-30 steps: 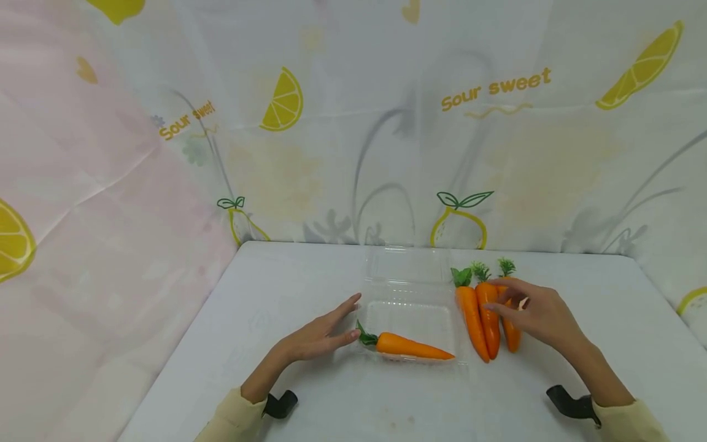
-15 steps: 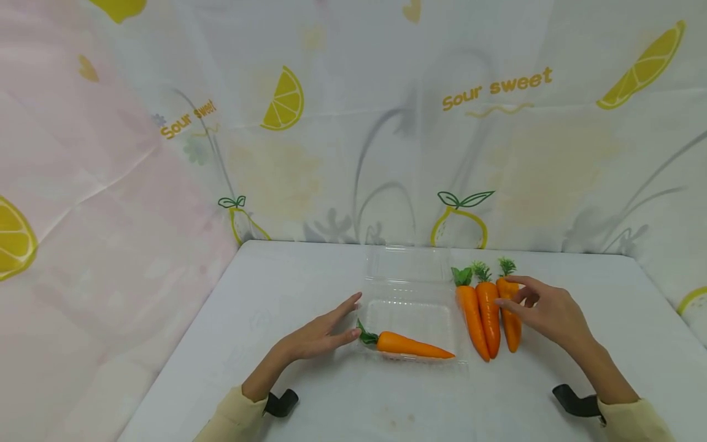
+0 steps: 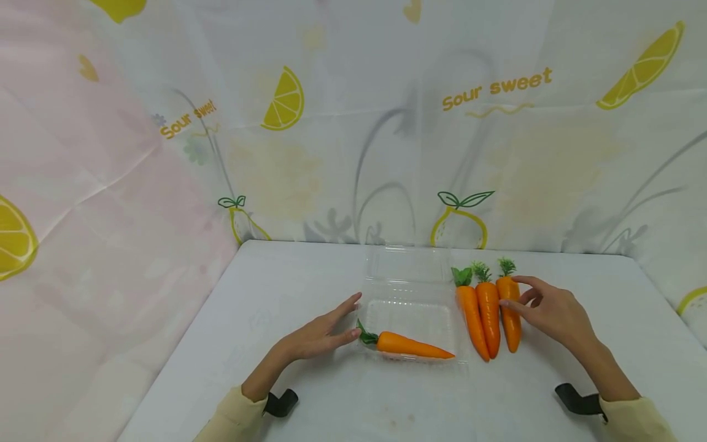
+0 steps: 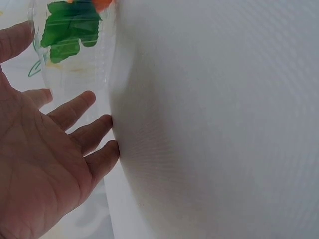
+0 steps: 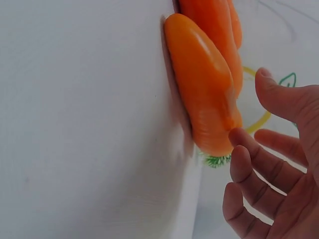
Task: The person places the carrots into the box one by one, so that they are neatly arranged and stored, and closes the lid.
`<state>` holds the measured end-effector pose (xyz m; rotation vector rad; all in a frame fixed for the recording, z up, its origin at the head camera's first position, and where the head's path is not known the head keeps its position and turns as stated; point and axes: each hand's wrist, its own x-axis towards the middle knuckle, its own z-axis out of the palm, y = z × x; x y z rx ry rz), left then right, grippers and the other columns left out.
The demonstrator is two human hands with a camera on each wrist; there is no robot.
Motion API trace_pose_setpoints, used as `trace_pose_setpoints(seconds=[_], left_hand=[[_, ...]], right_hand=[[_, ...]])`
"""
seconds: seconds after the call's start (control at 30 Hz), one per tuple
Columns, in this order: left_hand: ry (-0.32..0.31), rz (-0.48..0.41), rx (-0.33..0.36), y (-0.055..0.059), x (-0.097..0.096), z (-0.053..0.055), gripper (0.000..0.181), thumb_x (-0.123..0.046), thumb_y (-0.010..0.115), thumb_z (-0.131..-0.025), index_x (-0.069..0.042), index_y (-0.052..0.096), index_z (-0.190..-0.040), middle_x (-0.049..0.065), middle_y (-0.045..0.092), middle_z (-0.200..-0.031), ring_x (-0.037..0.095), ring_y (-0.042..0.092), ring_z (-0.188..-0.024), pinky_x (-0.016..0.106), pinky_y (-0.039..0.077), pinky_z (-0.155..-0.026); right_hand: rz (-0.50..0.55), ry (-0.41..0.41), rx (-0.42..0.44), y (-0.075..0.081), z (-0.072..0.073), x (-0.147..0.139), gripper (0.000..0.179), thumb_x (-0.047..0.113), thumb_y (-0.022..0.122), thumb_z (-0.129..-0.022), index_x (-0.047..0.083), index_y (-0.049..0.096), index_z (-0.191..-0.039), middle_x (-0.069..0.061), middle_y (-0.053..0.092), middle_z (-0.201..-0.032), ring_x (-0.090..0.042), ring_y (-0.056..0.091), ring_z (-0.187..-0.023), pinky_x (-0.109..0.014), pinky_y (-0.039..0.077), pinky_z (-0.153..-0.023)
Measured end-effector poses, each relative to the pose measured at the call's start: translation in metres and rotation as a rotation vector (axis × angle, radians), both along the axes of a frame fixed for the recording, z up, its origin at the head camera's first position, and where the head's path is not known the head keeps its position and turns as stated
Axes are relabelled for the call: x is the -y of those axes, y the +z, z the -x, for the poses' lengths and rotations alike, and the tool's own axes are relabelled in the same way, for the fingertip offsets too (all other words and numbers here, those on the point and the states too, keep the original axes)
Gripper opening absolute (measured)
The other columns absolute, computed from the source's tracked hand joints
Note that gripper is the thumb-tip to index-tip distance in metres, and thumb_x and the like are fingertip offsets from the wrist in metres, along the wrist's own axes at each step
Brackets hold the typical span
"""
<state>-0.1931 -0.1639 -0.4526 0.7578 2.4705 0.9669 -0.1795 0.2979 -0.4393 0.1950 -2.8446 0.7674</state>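
Note:
A clear plastic clamshell box (image 3: 409,316) lies with its lid folded back on the table. Along its near side rests an orange carrot (image 3: 414,345) with green leaves toward the left. My left hand (image 3: 320,334) has spread fingers at the box's left wall; in the left wrist view the carrot's leaves (image 4: 72,30) show through the plastic. To the right of the box lie three more carrots side by side, tops away from me. My right hand (image 3: 552,312) hovers over the rightmost carrot (image 3: 509,316), thumb and forefinger parted. In the right wrist view the fingertips come close to its leafy end (image 5: 217,160).
The left carrot (image 3: 472,322) and middle carrot (image 3: 488,319) of the row lie close together beside the box. Behind the white table (image 3: 287,276) hangs a lemon-print cloth (image 3: 342,153). A black wrist mount (image 3: 577,402) sits under the right wrist.
My right hand has shifted right, from over the middle and rightmost carrots to the rightmost one's right side. The left hand and the box stay in place.

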Motion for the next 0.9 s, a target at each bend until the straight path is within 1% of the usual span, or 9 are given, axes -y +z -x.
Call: trace_pose_setpoints(seconds=[0.27,0.47,0.63,0.9], left_hand=[[-0.004,-0.005,0.005,0.0010,0.0001,-0.0002,0.077,-0.055,0.049,-0.098,-0.031,0.010,-0.160,0.001,0.030,-0.159,0.026,0.028,-0.144,0.057,0.026,-0.112],[-0.004,-0.006,0.006,0.0011,0.0007,-0.0003,0.076,-0.055,0.049,-0.098,-0.034,0.009,-0.160,-0.001,0.030,-0.158,0.026,0.029,-0.144,0.057,0.026,-0.111],[-0.001,-0.011,0.015,0.0025,0.0001,-0.0015,0.076,-0.056,0.049,-0.098,-0.034,0.009,-0.159,0.000,0.030,-0.159,0.027,0.028,-0.144,0.057,0.026,-0.111],[0.000,-0.008,0.012,0.0040,-0.0003,-0.0015,0.077,-0.055,0.049,-0.098,-0.031,0.010,-0.160,0.001,0.030,-0.158,0.027,0.028,-0.144,0.057,0.026,-0.112]], right_hand=[[-0.006,-0.020,0.049,-0.0026,0.0009,-0.0028,0.065,0.045,0.076,-0.085,0.001,0.058,-0.128,-0.003,0.067,-0.082,-0.018,0.056,-0.066,-0.030,0.045,-0.054],[-0.004,-0.019,0.074,-0.0059,0.0020,-0.0056,0.066,0.047,0.074,-0.086,0.000,0.057,-0.129,-0.002,0.067,-0.082,-0.018,0.057,-0.067,-0.031,0.045,-0.055],[-0.003,-0.027,0.106,-0.0075,0.0042,-0.0073,0.069,0.049,0.072,-0.087,-0.001,0.055,-0.130,-0.005,0.068,-0.083,-0.020,0.058,-0.068,-0.032,0.046,-0.056],[0.009,-0.039,0.158,-0.0087,0.0067,-0.0071,0.072,0.053,0.070,-0.087,0.000,0.052,-0.133,-0.008,0.071,-0.085,-0.023,0.061,-0.071,-0.032,0.048,-0.057]])
